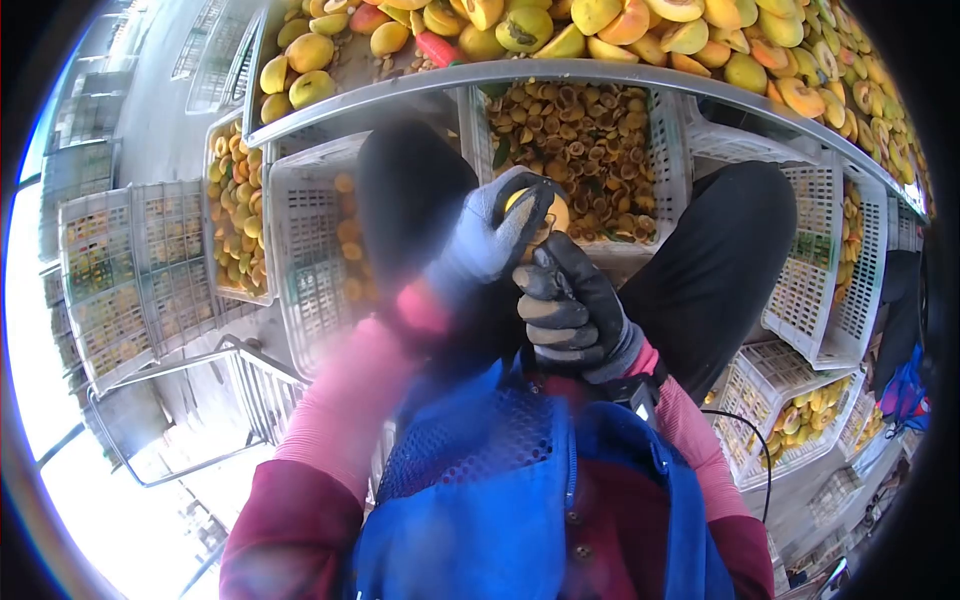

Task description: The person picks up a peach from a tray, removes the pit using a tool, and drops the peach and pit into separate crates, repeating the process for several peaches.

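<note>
My left hand [495, 225], in a grey and dark glove, is closed around a yellow peach half [558, 213] in front of my knees. The cut side faces my right hand. My right hand [575, 315], in a black and grey glove, is wrapped in a fist just below the peach. A small tool with a thin curved tip [546, 232] sticks up from that fist and meets the cut face. Its handle is hidden by my fingers. Below both hands, between my legs, stands a crate [672, 165] holding many brownish-orange hollow fruit pieces [590, 130].
A metal-edged table [400, 97] heaped with peaches and peach halves [690, 38] crosses in front. A red-handled object [437, 48] lies on it. Crates of fruit [235, 205] stand left, more crates [830, 260] right. A metal frame [190, 400] is at the lower left.
</note>
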`<state>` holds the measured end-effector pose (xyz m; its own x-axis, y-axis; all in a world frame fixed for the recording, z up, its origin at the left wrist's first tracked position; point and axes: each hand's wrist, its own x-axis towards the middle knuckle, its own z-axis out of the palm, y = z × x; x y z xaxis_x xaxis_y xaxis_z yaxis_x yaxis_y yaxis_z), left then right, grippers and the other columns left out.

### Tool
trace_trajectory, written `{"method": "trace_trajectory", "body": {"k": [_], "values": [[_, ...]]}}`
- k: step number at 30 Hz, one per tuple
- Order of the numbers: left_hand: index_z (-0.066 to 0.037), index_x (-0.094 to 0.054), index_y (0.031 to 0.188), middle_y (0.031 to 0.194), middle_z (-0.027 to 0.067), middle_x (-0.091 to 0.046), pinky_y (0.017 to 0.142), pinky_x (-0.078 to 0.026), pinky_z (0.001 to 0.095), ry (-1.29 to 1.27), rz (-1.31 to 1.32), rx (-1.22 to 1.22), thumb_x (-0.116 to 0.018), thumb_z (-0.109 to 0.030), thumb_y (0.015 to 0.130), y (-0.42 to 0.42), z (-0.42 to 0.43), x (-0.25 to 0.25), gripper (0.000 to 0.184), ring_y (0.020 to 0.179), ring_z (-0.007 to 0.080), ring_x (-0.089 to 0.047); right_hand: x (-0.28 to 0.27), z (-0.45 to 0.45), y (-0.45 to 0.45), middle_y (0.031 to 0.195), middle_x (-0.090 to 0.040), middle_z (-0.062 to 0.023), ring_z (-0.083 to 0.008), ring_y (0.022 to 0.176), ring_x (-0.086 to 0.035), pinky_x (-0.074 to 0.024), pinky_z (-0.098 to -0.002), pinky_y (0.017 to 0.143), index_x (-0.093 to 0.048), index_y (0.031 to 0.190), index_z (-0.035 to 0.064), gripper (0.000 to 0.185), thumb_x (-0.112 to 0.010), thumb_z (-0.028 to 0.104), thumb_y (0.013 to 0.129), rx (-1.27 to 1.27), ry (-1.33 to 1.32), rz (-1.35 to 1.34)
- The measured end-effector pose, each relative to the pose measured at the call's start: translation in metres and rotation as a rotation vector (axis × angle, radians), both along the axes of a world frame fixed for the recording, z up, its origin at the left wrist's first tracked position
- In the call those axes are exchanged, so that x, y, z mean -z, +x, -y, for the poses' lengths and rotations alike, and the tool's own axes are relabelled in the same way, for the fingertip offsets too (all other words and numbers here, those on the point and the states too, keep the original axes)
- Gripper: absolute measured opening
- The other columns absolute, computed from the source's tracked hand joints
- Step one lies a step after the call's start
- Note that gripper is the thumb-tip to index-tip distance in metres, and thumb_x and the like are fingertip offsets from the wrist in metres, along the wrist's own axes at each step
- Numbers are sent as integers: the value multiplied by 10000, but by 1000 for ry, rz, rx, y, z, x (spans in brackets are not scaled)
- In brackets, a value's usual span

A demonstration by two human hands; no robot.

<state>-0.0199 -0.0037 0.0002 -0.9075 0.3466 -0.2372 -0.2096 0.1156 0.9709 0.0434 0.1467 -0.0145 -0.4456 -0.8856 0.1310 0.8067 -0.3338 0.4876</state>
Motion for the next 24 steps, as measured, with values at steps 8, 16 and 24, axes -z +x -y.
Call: {"method": "trace_trajectory", "body": {"k": [8,16,24], "values": [[-9,-453,1178,995,86,-590,812,-487,309,563,481,-545,-578,-279,877,9,1,3,423,902,196,-586,-14,-10,-16,535,-420,5,-72,367,-407,-363,-215,286,-449,893,58,477,-345,519,956,340,24,-166],[21,-518,1177,990,167,-626,816,-503,326,-744,-249,-699,-535,-218,916,-17,155,-28,354,875,236,-624,13,-18,-17,531,-374,16,-77,362,-323,-248,-212,296,-616,857,79,556,-347,558,943,143,415,-75],[-50,-623,1077,906,114,-656,736,-472,302,-1009,-479,-488,-662,-310,830,-166,69,-66,361,835,202,-630,24,-15,-32,529,-382,36,-61,352,-287,-219,-206,310,-545,801,120,503,-483,615,866,9,932,4]]}}
